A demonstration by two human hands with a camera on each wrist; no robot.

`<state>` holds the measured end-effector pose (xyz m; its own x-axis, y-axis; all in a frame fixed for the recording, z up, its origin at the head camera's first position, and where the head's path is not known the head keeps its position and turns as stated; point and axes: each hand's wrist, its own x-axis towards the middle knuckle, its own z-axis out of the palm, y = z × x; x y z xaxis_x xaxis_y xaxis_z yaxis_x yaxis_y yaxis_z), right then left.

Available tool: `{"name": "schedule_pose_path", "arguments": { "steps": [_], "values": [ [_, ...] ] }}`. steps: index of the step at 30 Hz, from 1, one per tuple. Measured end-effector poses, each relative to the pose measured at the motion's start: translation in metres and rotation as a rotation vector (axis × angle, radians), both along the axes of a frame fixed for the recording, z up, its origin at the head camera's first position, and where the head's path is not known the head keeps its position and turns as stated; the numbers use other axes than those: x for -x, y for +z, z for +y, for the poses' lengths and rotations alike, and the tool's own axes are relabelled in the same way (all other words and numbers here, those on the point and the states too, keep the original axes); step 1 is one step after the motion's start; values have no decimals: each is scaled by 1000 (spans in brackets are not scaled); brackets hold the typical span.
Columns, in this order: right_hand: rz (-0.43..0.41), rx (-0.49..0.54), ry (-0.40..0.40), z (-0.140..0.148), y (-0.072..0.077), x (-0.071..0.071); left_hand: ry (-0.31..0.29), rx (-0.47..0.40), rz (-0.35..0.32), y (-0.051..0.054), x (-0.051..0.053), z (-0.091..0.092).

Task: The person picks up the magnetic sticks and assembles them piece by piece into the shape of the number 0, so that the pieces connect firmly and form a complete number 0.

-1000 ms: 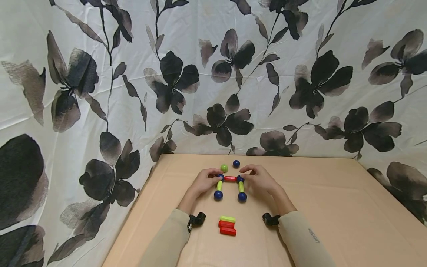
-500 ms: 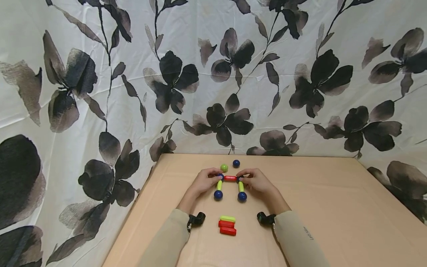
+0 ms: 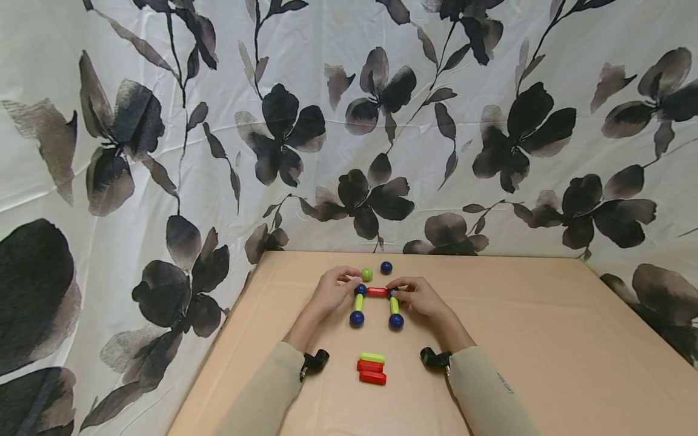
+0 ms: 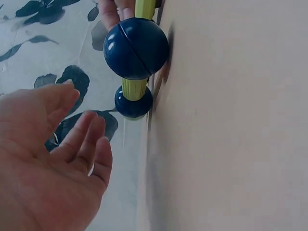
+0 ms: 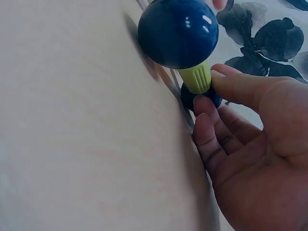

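On the table lies a three-sided frame of blue balls joined by a red rod (image 3: pixel 376 292) and two yellow-green rods (image 3: pixel 358 303). My left hand (image 3: pixel 334 290) stands beside the far left blue ball (image 3: pixel 360 290), its fingers apart from it and loosely bent; the left wrist view shows the same hand (image 4: pixel 57 154) holding nothing. With thumb and fingers my right hand (image 3: pixel 422 297) pinches the far right blue ball (image 5: pixel 216 98), partly hidden by the fingertips. Nearer to me are the blue balls at the left (image 3: pixel 357 318) and right (image 3: pixel 395 321) ends.
Beyond the frame sit a loose green ball (image 3: pixel 367 274) and a loose blue ball (image 3: pixel 386 267). Closer to me lie a yellow-green rod (image 3: pixel 372 357) and two red rods (image 3: pixel 372 378). A floral cloth (image 3: pixel 305 212) hangs behind the table (image 3: pixel 523 339).
My left hand has let go of the far left blue ball and drawn back slightly left. My right hand has lowered and taken hold of the far right ball.
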<state>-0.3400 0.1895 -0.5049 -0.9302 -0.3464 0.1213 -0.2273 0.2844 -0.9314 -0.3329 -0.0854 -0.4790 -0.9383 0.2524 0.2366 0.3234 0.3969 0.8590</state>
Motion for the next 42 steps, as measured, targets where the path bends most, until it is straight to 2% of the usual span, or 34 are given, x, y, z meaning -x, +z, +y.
{"name": "schedule_pose_path", "arguments": {
  "steps": [4, 10, 15, 22, 29, 34, 36, 42],
  "values": [
    [-10, 4, -2, -1, -1, -1, -86, 60, 34, 9, -10, -2],
    [-32, 12, -16, -2, 2, -2, -217, 138, 28, 21, -27, -6],
    [-47, 5, -33, -2, 1, -2, -322, 208, 31, 29, -37, -7],
    [-47, -10, -38, -2, 2, -4, -497, 297, 28, 36, -47, 3],
    [-41, 9, -33, -2, 3, -2, -625, 422, -37, 39, -58, 13],
    [-39, 22, -19, -2, 3, -2, -669, 455, -119, 35, -63, 17],
    [-51, 28, -21, -3, 3, -3, -664, 468, -148, 34, -65, 18],
    [-57, 25, -31, -4, 3, -3, -638, 544, -161, 36, -71, 19]
  ]
}}
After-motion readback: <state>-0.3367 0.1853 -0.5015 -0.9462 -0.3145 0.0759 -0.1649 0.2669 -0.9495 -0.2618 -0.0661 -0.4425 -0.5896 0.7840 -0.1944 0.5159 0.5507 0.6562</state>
